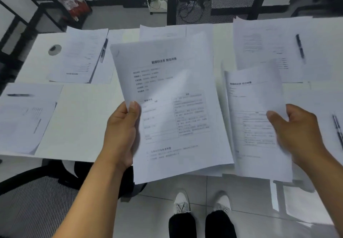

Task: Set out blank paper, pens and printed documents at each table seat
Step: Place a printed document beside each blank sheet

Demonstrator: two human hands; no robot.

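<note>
So the person is standing at a white table (83, 119), holding printed sheets in both hands above the near edge. The left hand (121, 132) pinches one printed document (172, 108) at its left edge, thumb on top and fingers curled behind. It has a bold heading line, a few short lines under it, then a two-column table and a numbered section below. The writing looks like Chinese characters, but it's too blurry for me to actually read.

The right hand (295, 133) grips a second stack of printed pages (254, 122), thumb across the front, with the same kind of heading and table. This one is motion-blurred, so no readable text either.

On the table, sets are already laid out. Far left: a printed sheet (78, 57) with a dark pen (104, 49) along its right side, and a round grey disc (55, 49) beside it. Far right: papers (259, 46) with a black pen (300, 46) on them. Near left: another sheet (24, 115) with a pen (18, 95) lying across the top. Another pen (338, 128) shows at the right edge.

A mesh office chair (33, 200) sits lower left, and white shoes (182, 202) are on the tiled floor.
</note>
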